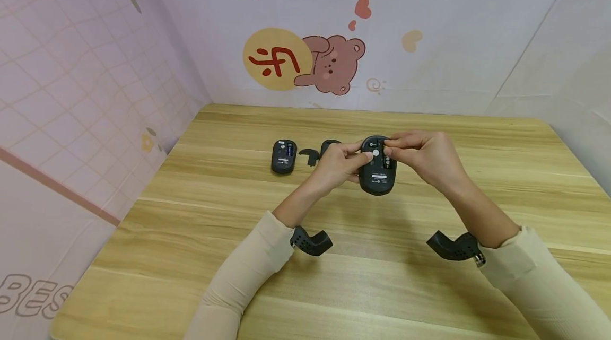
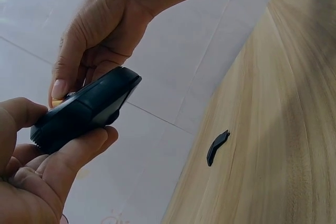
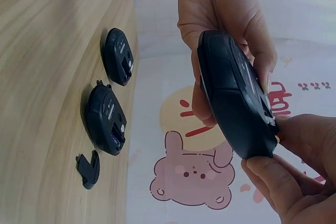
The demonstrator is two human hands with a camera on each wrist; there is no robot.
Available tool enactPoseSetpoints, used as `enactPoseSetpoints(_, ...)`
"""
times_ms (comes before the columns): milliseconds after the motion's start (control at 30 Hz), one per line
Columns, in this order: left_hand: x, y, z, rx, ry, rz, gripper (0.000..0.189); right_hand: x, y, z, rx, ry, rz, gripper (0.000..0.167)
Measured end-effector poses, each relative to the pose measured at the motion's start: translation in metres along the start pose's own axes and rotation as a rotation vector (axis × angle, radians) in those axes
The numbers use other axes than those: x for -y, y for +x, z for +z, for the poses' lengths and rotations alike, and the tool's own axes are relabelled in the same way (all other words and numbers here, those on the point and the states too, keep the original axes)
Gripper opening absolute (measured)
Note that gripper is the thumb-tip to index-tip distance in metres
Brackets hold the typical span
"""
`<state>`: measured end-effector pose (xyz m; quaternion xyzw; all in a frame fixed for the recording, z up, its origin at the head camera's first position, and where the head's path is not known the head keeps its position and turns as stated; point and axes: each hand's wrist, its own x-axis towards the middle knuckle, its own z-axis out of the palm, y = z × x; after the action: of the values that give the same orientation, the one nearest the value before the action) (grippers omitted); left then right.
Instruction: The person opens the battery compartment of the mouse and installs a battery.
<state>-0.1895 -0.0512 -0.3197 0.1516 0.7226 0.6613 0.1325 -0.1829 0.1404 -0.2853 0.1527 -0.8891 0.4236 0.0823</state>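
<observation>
My left hand (image 1: 334, 166) grips a black computer mouse (image 1: 376, 185) by its side, thumb on the underside, which faces up. Its battery compartment is uncovered, and a battery (image 1: 387, 162) shows in it. At the compartment's end, my right hand (image 1: 427, 153) pinches with thumb and index finger. In the left wrist view an orange battery end (image 2: 56, 102) peeks out by the right thumb. The right wrist view shows the right fingertips (image 3: 268, 169) at the end of the mouse, partly hiding the battery.
Left of my hands another black mouse (image 1: 284, 157) lies upside down with its compartment uncovered. Beside it is a battery cover (image 1: 311, 156). A third mouse (image 3: 107, 121) and a second cover (image 3: 88, 170) lie farther right, partly or wholly behind my left hand in the head view.
</observation>
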Motion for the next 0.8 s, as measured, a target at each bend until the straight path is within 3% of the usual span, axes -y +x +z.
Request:
enactPoseSetpoints(267,0.0014,0.0019,-0.0013,0.006,0.0,0.026,0.046,-0.0037,0.0023,0.0011,-0.005,0.085,0.027,0.027)
enactPoseSetpoints(800,0.0034,0.0031,-0.0022,0.008,-0.02,0.018,0.047,-0.0051,0.0052,0.0018,0.001,0.076,0.067,0.029)
